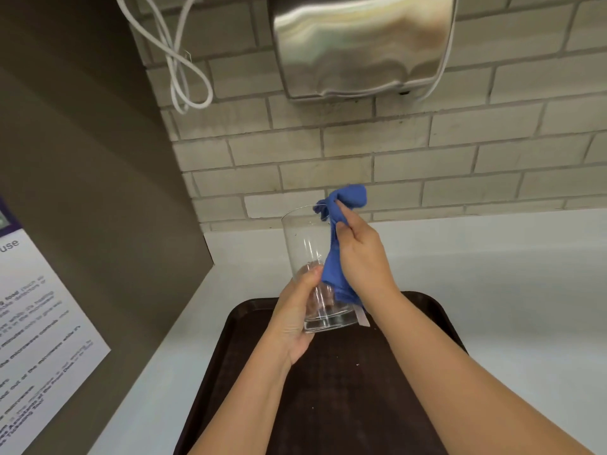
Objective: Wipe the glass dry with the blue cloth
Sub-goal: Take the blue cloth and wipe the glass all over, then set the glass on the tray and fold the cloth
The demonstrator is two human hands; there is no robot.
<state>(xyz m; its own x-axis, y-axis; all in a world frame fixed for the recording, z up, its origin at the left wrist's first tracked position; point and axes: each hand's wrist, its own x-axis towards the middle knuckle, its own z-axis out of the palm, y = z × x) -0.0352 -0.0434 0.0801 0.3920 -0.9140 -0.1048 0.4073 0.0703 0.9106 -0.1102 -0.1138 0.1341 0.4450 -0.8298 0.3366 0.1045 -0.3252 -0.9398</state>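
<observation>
A clear tall glass (pixel 303 244) is held in the air above the tray, tilted with its mouth away from me. My left hand (pixel 295 315) grips its lower part near the thick base. My right hand (pixel 359 254) presses the blue cloth (pixel 335 270) against the glass's right outer side. The cloth runs from a bunched end (pixel 349 196) above the rim down to the base. Part of the cloth is hidden under my right palm.
A dark brown tray (pixel 345 389) lies on the white counter (pixel 509 307) below my hands. A steel hand dryer (pixel 361 44) hangs on the brick wall, with a looped white cable (pixel 184 77) to its left. A grey cabinet side with a printed notice (pixel 36 339) stands at left.
</observation>
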